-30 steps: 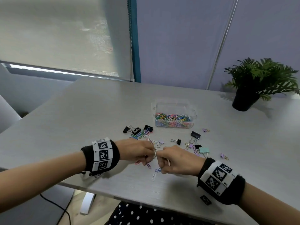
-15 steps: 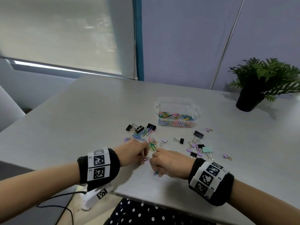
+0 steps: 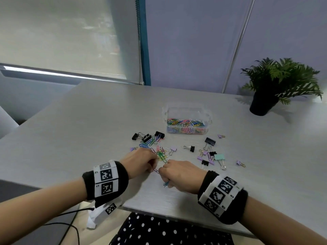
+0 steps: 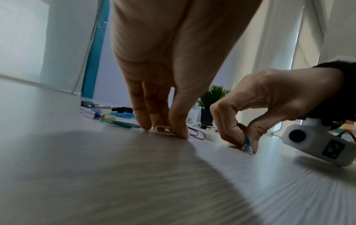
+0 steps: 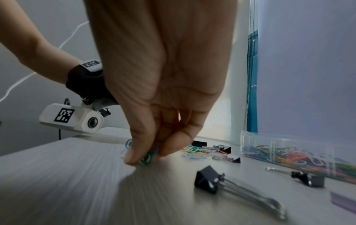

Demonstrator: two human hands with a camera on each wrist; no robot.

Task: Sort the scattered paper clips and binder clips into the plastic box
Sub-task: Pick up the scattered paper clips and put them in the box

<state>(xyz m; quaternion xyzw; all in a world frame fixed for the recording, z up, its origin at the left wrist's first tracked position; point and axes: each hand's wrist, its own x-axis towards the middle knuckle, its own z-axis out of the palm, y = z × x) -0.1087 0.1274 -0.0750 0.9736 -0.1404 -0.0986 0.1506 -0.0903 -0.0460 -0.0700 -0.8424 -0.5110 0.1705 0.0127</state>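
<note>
A clear plastic box (image 3: 187,113) at mid-table holds many coloured paper clips. In front of it lie loose paper clips (image 3: 160,153) and black, purple and mint binder clips (image 3: 209,141). My left hand (image 3: 154,165) is down on the table just before the pile. In the left wrist view my left hand (image 4: 163,131) pinches a white paper clip (image 4: 165,129) against the tabletop. A purple paper clip (image 4: 196,134) lies beside it. My right hand (image 3: 164,175), close to the left, pinches blue and green paper clips (image 5: 148,156) between thumb and fingers (image 5: 133,156).
A potted plant (image 3: 265,101) stands at the back right. A black binder clip (image 5: 209,181) lies just right of my right hand. The table's near edge (image 3: 177,215) runs close under both wrists. Wall and window blind lie behind the table.
Both hands have come down from a joined position near the table edge and moved forward to the edge of the clip pile. The right hand still has clips in its fingers.
</note>
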